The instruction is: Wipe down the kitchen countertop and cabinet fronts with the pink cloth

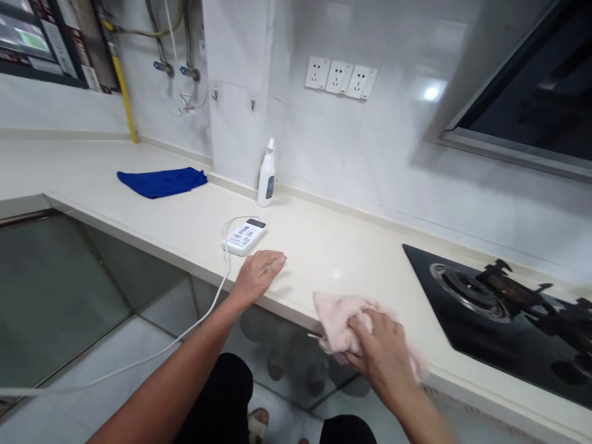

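Observation:
My right hand is closed on a pale pink cloth at the counter's front edge. Part of the cloth hangs over that edge, and the hand is slightly blurred. My left hand, fingers stretched out and holding nothing, is over the front of the white counter. Just behind it lies a white power bank with a dark display end. Its white cable runs down past my left forearm and off to the left.
A white bottle stands against the wall, and a blue cloth lies farther left. To the right a black gas hob is set in the counter, below a dark range hood. Sockets and a yellow pipe are on the walls.

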The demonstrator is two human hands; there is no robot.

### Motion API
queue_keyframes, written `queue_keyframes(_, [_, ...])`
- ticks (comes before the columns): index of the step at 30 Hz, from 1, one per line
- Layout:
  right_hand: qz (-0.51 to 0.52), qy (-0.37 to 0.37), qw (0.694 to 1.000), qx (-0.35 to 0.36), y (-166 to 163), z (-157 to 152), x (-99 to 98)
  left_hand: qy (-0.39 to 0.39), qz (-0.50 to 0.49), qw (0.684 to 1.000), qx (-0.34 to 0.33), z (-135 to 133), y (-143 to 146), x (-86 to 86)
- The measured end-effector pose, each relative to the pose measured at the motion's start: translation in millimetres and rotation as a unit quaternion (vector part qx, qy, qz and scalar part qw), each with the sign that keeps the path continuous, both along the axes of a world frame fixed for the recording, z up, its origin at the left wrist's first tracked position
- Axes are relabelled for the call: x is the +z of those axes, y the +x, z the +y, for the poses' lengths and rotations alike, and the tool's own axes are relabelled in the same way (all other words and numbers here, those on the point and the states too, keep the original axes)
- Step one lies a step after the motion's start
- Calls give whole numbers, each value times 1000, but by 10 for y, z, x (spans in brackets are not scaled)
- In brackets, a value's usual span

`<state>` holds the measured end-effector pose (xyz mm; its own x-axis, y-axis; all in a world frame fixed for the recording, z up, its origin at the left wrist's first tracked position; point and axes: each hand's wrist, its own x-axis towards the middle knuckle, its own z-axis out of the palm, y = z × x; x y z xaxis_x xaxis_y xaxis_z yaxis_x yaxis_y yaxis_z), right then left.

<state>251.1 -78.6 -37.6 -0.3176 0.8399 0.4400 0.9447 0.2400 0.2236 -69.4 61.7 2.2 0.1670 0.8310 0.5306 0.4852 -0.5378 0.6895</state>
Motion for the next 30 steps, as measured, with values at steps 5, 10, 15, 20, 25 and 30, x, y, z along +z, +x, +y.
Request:
queue_keyframes(5, [23, -77, 994, 74, -1420, 587, 269, 16, -36, 999, -34, -100, -135, 52])
queue_keyframes(10, [19, -82, 991, 100, -2569, 1163, 255, 66, 13, 997, -24, -244, -353, 91])
queue_keyframes(15, [33, -108, 987, 113, -3003, 1402, 267, 103, 62, 989, 81, -166, -539, -45])
queue_keyframes(20, [40, -97, 982, 159, -2467, 1082, 386, 60, 34, 992, 107, -184, -500, -157])
queue_keyframes(25, [105, -72, 978, 168, -1407, 636, 295, 85, 91, 992, 14, -399, 57, -394])
queue_keyframes(30, [159, -49, 985, 53, -409, 211, 91, 171, 154, 964, -133, -692, 1115, -486])
